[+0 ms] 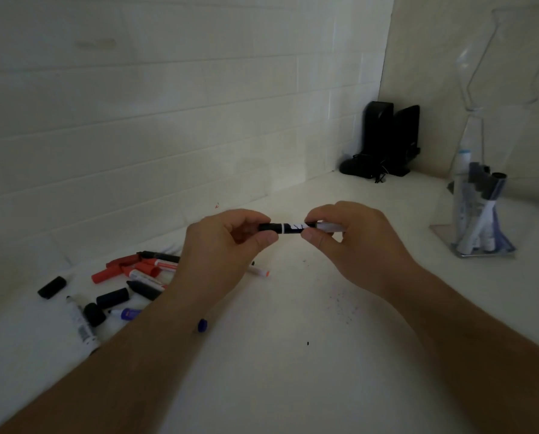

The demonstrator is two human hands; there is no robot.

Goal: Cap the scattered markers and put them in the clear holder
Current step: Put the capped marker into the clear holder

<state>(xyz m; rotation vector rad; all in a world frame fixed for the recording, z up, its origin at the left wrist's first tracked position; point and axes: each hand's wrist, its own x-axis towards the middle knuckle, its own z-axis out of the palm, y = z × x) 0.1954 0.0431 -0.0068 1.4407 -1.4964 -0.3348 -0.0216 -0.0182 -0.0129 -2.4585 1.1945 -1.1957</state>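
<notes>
Several capped markers already stand in the clear holder (475, 214) at the right, while both hands, left hand (221, 245) and right hand (352, 242), pinch a black marker (285, 227) above the table (293, 355), and a scattered pile (130, 280) remains.

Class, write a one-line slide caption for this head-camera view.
Both hands hold a black marker above the table; loose markers left, holder right.

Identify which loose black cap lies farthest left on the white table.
The short black cap lying alone at the pile's left edge; the other two loose black caps sit further right, among the scattered markers.
</notes>
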